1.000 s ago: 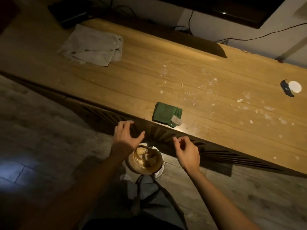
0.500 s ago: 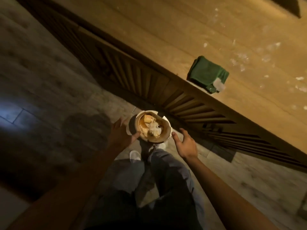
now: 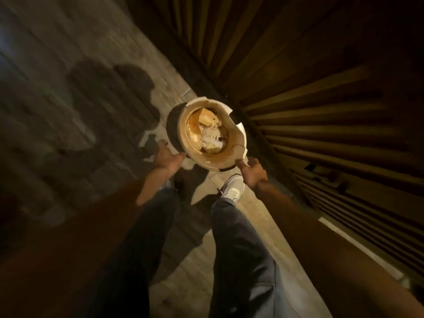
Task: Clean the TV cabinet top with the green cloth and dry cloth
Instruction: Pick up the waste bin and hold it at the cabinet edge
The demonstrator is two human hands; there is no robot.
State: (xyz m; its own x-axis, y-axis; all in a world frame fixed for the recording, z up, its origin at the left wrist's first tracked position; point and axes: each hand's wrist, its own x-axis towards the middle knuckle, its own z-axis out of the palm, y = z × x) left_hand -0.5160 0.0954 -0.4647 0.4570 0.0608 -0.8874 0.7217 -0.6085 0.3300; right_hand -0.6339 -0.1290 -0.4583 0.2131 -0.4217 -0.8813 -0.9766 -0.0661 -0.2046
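Head view: looking down at the floor (image 3: pixel 68 65) by the cabinet's slatted front (image 3: pixel 321 111).
Left hand (image 3: pixel 166 160): open, fingers spread, reaching at the near rim of the bowl (image 3: pixel 212 134).
Right hand (image 3: pixel 252 172): open, thumb nearing the rim.
Bowl: sitting on the floor against the cabinet's bottom edge, holding liquid and scraps.
Cloths, cabinet top: not showing.
Risk: a tilted lift spilling liquid onto the floor or the shoe (image 3: pixel 231 189).
Obstruction: shoe and legs crowding the bowl.

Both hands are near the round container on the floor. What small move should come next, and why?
Probably close both hands on the container's rim: the left hand and right hand sit open at opposite sides, thumbs about touching it, nothing gripped yet.
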